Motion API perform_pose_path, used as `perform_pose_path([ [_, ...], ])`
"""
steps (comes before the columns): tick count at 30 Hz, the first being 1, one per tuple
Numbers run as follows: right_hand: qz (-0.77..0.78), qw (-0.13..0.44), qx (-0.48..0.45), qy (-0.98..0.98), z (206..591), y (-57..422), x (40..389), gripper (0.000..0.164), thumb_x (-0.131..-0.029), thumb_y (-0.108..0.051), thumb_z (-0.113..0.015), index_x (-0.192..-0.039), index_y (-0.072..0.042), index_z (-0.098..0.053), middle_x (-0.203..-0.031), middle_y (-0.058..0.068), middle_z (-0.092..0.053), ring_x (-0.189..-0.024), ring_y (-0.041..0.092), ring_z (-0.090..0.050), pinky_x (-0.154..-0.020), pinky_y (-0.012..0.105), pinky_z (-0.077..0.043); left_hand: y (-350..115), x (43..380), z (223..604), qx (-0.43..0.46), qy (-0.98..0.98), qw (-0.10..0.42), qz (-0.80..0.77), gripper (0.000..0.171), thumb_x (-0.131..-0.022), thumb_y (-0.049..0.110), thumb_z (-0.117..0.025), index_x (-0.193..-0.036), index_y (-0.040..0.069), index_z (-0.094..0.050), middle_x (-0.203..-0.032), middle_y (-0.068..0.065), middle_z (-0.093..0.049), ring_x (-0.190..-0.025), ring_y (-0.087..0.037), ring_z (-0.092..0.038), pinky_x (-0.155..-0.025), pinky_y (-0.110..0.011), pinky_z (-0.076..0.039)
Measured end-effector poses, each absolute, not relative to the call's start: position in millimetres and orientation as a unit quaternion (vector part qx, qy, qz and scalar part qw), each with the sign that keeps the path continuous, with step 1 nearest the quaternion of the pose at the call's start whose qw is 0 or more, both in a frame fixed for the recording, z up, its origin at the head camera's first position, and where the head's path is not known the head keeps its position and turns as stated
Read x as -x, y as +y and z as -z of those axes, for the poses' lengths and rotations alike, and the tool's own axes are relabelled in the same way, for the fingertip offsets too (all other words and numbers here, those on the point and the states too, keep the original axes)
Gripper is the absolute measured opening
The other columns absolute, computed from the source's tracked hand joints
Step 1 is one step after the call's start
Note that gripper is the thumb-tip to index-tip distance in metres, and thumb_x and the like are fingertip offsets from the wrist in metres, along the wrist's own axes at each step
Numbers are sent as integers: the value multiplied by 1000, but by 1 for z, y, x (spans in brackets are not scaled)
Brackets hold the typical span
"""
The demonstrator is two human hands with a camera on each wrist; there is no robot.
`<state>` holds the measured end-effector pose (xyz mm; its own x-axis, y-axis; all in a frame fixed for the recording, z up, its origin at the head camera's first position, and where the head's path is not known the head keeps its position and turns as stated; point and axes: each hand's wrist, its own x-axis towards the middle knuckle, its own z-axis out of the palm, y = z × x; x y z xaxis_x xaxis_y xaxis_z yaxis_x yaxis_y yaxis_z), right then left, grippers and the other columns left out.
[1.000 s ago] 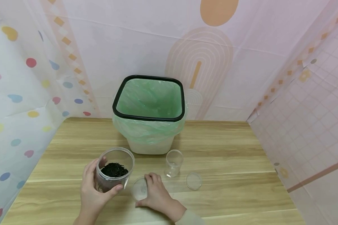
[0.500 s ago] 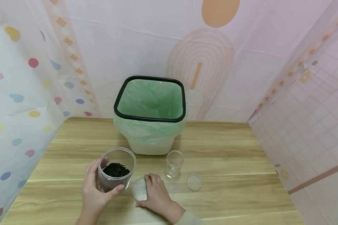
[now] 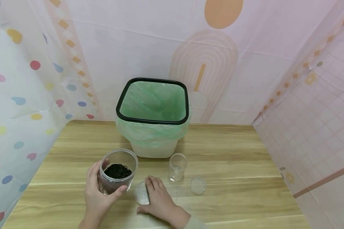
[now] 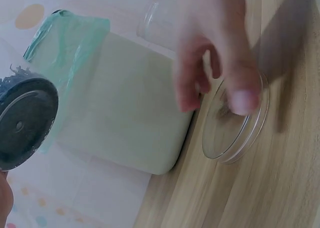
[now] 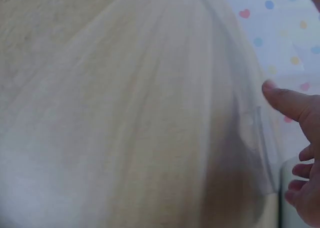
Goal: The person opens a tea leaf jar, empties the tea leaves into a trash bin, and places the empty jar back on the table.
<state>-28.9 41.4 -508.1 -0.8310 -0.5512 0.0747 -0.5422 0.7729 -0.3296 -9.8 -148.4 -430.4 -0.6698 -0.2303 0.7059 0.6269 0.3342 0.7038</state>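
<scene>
My left hand (image 3: 96,194) grips a clear round jar (image 3: 116,186), its fingers around the far side and its thumb in front. Dark, shredded tea leaves (image 3: 118,171) lie inside the jar, whose mouth is uncovered and tilted toward me. In the left wrist view the jar's base (image 4: 27,120) shows, raised off the table. My right hand (image 3: 161,202) hovers with spread thumb and loosely bent fingers over a clear round lid (image 3: 140,194). That lid rests on the table, partly hidden by the hand in the head view. A label with small print shows on it.
Behind the hands stands a pale bin (image 3: 153,149) with a black rim and green liner bag. A small clear cup (image 3: 177,168) is in front of it, with a smaller clear lid (image 3: 197,186) to its right. Patterned cloth (image 3: 132,41) surrounds the wooden table (image 3: 232,159).
</scene>
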Motion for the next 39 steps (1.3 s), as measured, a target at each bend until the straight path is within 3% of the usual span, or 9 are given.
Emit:
perform_pose_path([
  [5, 226, -1, 311, 923, 486, 43, 31, 92, -81, -55, -63, -145, -1, -26, -144, 15, -33, -131, 30, -34, -103, 41, -37, -151, 10, 431, 125, -725, 382, 559, 95, -45, 11, -91, -125, -14, -46, -122, -19, -49, -116, -16, -45, -103, -20, -34],
  [9, 255, -55, 332, 907, 467, 47, 34, 81, -85, -47, -63, -143, -1, -30, -140, 15, -38, -127, 29, -40, -101, 39, -40, -149, 10, 424, 132, -722, 389, 557, 91, -51, 18, -91, -125, -13, -47, -120, -19, -50, -115, -16, -47, -102, -20, -35],
  [15, 280, -119, 355, 884, 450, 53, 42, 74, -86, -37, -65, -142, -4, -30, -138, 11, -39, -128, 24, -39, -101, 36, -40, -136, 3, 394, 142, -715, 398, 557, 84, -63, 28, -86, -121, -18, -46, -115, -20, -50, -112, -12, -48, -100, -18, -35],
  [18, 285, -146, 359, 877, 441, 56, 46, 75, -85, -34, -67, -143, -5, -30, -139, 11, -38, -128, 24, -38, -103, 36, -38, -134, 4, 391, 144, -713, 399, 558, 84, -64, 29, -86, -121, -18, -46, -115, -21, -49, -112, -13, -48, -101, -19, -36],
  [27, 333, -202, 358, 849, 410, 72, 59, 66, -86, -23, -66, -139, 0, -34, -137, 16, -38, -127, 27, -37, -104, 38, -37, -144, 16, 408, 131, -723, 411, 540, 89, -60, 40, -86, -121, -13, -51, -115, -20, -52, -113, -14, -46, -101, -18, -34],
  [34, 348, -324, 358, 804, 379, 91, 82, 47, -95, -28, -52, -129, 4, -45, -127, 18, -46, -118, 30, -46, -102, 37, -39, -156, 26, 415, 131, -732, 412, 527, 90, -54, 37, -89, -122, -11, -53, -114, -21, -51, -112, -16, -45, -99, -19, -34],
  [39, 413, -337, 278, 799, 358, 107, 103, 41, -91, -17, -58, -125, 4, -49, -119, 21, -48, -110, 32, -48, -99, 39, -40, -157, 30, 407, 129, -731, 419, 523, 91, -56, 41, -88, -123, -11, -52, -115, -16, -52, -111, -15, -44, -99, -18, -34],
])
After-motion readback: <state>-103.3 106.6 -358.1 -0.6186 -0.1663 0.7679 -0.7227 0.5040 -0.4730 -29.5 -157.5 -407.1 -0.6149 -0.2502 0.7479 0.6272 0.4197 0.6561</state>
